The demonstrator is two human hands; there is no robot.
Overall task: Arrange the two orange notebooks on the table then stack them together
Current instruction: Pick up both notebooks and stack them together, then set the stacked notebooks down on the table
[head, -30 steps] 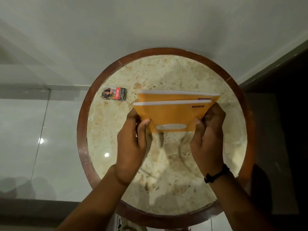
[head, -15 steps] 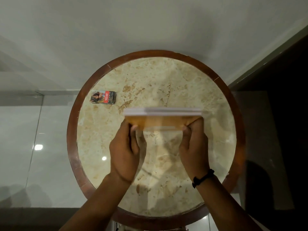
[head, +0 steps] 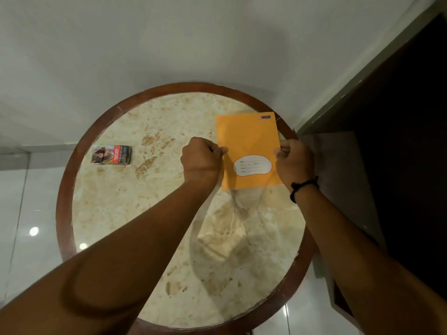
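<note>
Hands: left [head: 202, 157], right [head: 294, 160] pinch notebook [head: 249, 141] edges (face-up) | table [head: 121, 213]

Round worktop with 1 notebook cover in view at far right and 1 small box at far left.

The notebook [head: 249, 146] lies flat on the worktop [head: 150, 213], in its far right part, its far right corner reaching the worktop's rim. Whether a 2nd notebook lies under it cannot be told. The left hand [head: 202, 159] is at the notebook's left edge, the right hand [head: 294, 162] at its right edge, so the notebook sits between the 2 hands. A small printed box [head: 111, 154] lies on the worktop's far left part, well apart from the notebook and left of the left hand. A wristband [head: 303, 188] sits on the right wrist, nearer the camera than the notebook.
</note>
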